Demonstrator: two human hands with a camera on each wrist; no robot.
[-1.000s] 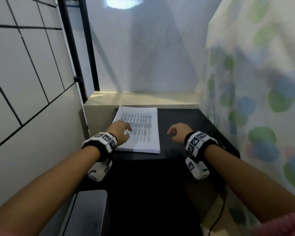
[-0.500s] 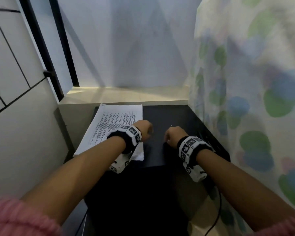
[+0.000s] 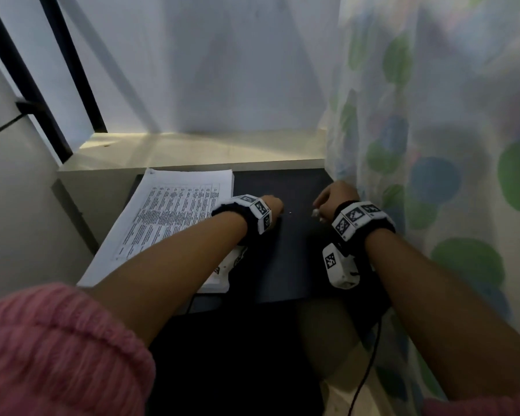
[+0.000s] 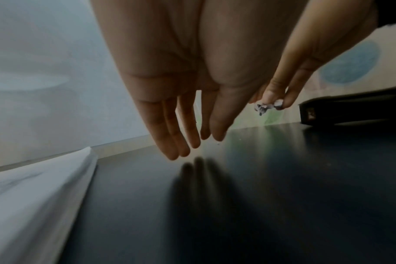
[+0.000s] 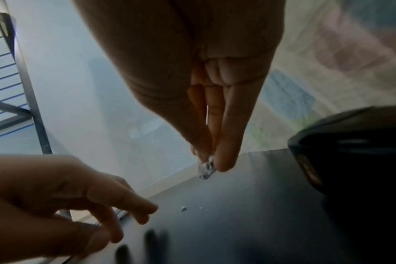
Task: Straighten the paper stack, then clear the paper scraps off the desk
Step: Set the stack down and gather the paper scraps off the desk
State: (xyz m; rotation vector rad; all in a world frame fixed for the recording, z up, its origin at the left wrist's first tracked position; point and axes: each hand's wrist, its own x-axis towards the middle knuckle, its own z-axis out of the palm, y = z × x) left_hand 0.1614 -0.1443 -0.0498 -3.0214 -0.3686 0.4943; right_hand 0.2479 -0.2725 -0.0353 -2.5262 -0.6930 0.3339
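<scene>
A printed paper stack [image 3: 174, 211] lies squared on the left of the black desk [image 3: 294, 265]; its edge [image 4: 57, 187] shows in the left wrist view. My right hand [image 3: 332, 196] pinches a crumpled paper scrap [image 5: 205, 170] between thumb and fingertips, held just above the desk; the same scrap [image 4: 266, 107] appears in the left wrist view. My left hand [image 3: 272, 205] hovers over the desk right of the stack, fingers [image 4: 176, 142] straight and holding nothing. Two tiny white scraps [image 5: 183, 208] lie on the desk between the hands, one seen as a speck [image 3: 289, 212] in the head view.
A dotted curtain [image 3: 433, 145] hangs close along the right. A black device [image 5: 350, 160] sits at the desk's right edge. A pale ledge [image 3: 192, 151] and white wall stand behind the desk. A cable [image 3: 367, 370] hangs below the front edge.
My left hand left the paper stack and moved right over the bare desk. My right hand shifted back and right and now holds a scrap off the surface.
</scene>
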